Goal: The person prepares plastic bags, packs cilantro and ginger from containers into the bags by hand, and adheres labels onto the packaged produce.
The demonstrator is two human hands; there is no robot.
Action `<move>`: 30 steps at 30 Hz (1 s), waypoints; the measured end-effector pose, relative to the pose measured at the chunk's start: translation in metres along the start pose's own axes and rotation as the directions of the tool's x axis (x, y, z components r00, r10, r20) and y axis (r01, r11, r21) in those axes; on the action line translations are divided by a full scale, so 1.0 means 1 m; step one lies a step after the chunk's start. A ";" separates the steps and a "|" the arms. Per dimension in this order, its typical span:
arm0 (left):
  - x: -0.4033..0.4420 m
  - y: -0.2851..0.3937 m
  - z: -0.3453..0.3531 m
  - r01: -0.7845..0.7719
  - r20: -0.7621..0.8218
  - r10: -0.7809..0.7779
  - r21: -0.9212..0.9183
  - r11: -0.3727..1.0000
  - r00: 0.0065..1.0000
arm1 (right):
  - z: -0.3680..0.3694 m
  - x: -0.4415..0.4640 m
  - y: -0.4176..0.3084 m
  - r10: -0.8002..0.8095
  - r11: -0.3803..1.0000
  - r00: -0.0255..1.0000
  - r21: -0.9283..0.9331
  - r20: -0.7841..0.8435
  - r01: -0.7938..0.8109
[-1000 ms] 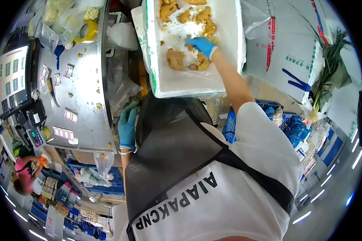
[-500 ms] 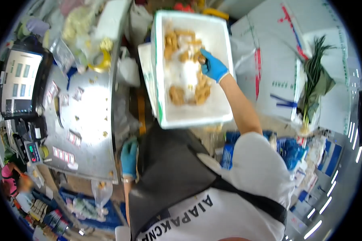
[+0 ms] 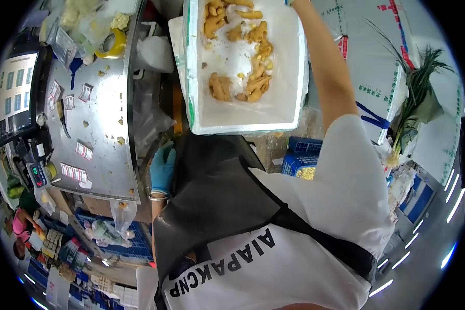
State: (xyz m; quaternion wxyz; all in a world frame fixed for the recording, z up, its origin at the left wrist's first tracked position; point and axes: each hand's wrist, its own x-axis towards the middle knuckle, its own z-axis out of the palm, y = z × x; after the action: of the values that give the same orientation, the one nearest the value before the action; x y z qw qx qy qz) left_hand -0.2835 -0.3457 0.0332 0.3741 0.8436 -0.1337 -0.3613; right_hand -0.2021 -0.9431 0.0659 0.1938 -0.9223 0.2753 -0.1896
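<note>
Several pieces of ginger root [image 3: 258, 77] lie in a white foam box [image 3: 248, 120], some along its left side and some in a line down the middle. Small yellow bits are scattered among them. My right arm reaches past the box's right rim. Only the cuff of my blue-gloved right hand [image 3: 291, 2] shows at the top edge; its fingers are out of frame. My left hand [image 3: 163, 169], also gloved in blue, hangs between the metal table [image 3: 103, 175] and my dark apron [image 3: 206, 175]. Its fingers are loosely extended and hold nothing visible.
Paper labels [image 3: 73, 172], a knife [image 3: 62, 118] and a roll of yellow tape [image 3: 112, 44] lie on the metal table. A screen [image 3: 18, 95] and scale display [image 3: 37, 174] stand left. Leafy greens [image 3: 418, 98] rest on white boxes at right. A blue crate [image 3: 299, 164] stands below.
My right hand, earlier over the box with a small brown piece at its fingers, has moved up, almost out of view. The view has shifted, and the box sits higher in it.
</note>
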 end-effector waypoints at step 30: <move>0.016 0.031 0.002 -0.058 0.057 0.034 0.483 0.874 0.998 | 0.196 -0.111 0.019 0.358 0.934 0.909 0.093 -0.212 -0.346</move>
State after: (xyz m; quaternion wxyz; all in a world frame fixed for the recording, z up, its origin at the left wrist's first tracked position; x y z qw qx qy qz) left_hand -0.2718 -0.3758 0.0465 0.1566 0.8982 -0.2485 -0.3272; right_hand -0.2072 -0.8439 -0.1376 0.2166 -0.8246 0.4520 -0.2622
